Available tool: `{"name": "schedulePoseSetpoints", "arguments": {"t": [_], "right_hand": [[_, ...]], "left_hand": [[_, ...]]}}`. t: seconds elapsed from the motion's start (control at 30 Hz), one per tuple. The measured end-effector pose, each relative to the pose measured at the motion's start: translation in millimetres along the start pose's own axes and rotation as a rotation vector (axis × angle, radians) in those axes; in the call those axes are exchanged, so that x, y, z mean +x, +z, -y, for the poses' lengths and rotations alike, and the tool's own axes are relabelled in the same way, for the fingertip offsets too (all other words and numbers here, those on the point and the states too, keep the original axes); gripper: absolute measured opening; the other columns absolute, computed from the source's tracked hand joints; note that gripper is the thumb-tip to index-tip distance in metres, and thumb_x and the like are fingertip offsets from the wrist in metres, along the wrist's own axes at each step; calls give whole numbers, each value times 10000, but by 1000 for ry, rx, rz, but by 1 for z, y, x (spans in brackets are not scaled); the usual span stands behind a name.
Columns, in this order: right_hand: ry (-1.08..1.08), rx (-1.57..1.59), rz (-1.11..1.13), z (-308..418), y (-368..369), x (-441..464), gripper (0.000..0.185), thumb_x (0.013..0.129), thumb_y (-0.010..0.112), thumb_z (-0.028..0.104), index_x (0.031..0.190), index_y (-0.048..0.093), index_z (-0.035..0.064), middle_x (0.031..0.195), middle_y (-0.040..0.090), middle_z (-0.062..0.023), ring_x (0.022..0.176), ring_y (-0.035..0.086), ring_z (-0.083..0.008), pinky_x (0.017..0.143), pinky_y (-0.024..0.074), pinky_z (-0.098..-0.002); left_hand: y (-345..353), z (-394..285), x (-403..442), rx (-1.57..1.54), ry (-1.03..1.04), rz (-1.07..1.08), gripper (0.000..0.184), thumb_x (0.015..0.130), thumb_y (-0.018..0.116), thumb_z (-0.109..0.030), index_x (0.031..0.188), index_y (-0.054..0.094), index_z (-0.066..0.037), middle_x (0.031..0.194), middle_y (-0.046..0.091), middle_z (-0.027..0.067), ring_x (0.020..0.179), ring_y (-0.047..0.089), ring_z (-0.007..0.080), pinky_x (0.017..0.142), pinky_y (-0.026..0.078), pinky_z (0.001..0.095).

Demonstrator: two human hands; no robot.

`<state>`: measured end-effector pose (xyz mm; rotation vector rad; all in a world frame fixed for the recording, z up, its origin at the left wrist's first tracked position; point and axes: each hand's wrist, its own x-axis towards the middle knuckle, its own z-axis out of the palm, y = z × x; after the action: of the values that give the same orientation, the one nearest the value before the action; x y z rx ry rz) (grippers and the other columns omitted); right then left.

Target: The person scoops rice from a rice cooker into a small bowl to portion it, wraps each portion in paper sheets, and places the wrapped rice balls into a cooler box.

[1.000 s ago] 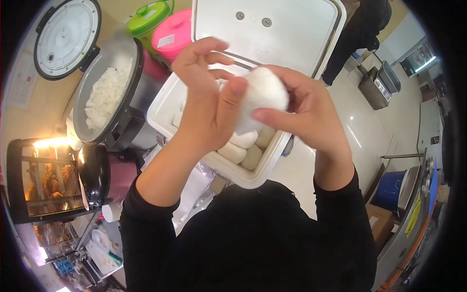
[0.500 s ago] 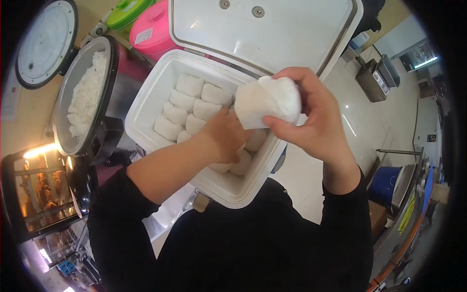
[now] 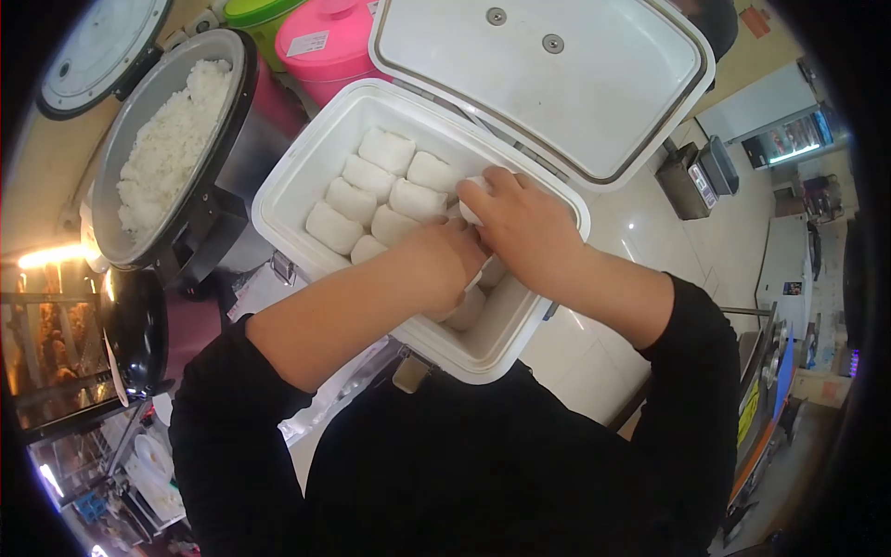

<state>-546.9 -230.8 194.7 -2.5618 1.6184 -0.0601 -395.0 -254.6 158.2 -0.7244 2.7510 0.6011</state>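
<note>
Inside a white cooler box, white wrapped rice packets lie close together in rows. My right hand is closed around one wrapped rice packet, low at the box's right side; most of that packet is hidden by the fingers. My left hand reaches down into the middle of the box, palm down over the packets. Its thumb and fingers are spread apart and touch the packets, with the fingertips partly hidden. Both hands almost meet.
The cooler's lid stands open behind the box. At the left is an open rice cooker with cooked rice. Pink and green lidded containers stand behind. A lit glass food case is at the lower left.
My right hand has lowered the rice packet from above the box's right rim into the box, beside my left hand. My left hand stays among the packets. The view has shifted slightly.
</note>
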Motion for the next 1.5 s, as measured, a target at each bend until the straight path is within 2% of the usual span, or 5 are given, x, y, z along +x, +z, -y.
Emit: {"name": "schedulePoseSetpoints", "arguments": {"t": [0.6, 1.03, 1.2, 1.27, 1.5], "right_hand": [[-50, -250, 467, -1, -28, 24, 188, 765, 590, 29, 943, 648, 47, 1052, 609, -136, 908, 642, -312, 736, 532, -407], [-344, -360, 1107, 16, 0, 41, 242, 849, 562, 220, 925, 721, 54, 985, 684, -151, 919, 646, -329, 775, 499, -455], [-498, -161, 1050, 50, -58, 63, 129, 761, 617, 86, 844, 712, 58, 830, 692, -122, 805, 666, -297, 686, 503, -438], [-714, 323, 686, 62, -94, 88, 57, 742, 665, 82, 792, 686, 65, 784, 682, -90, 749, 662, -248, 668, 493, -400], [-710, 165, -3, 157, -111, 238, 84, 790, 645, 87, 845, 692, 43, 809, 683, -99, 757, 659, -267, 695, 501, -358]], "left_hand": [[-6, 14, -7, -186, -5, -5, 499, 770, 713, -172, 1230, 550, -72, 1151, 606, 170, 1067, 578, 334, 909, 467, 418], [-2, -16, -223, -513, -209, -880, 288, 817, 671, -89, 1102, 645, -54, 1034, 656, 137, 915, 629, 315, 807, 494, 357], [67, -27, -295, -631, -715, -998, 246, 822, 659, -57, 1066, 655, -29, 1012, 659, 146, 917, 637, 313, 787, 498, 346], [103, -27, -323, -650, -1038, -1010, 243, 846, 642, -87, 1080, 648, -24, 1025, 656, 149, 920, 637, 323, 783, 500, 352], [244, -7, -385, -448, -1981, -913, 438, 907, 582, -313, 1203, 570, 10, 1211, 585, 201, 1057, 588, 386, 874, 471, 452]]}}
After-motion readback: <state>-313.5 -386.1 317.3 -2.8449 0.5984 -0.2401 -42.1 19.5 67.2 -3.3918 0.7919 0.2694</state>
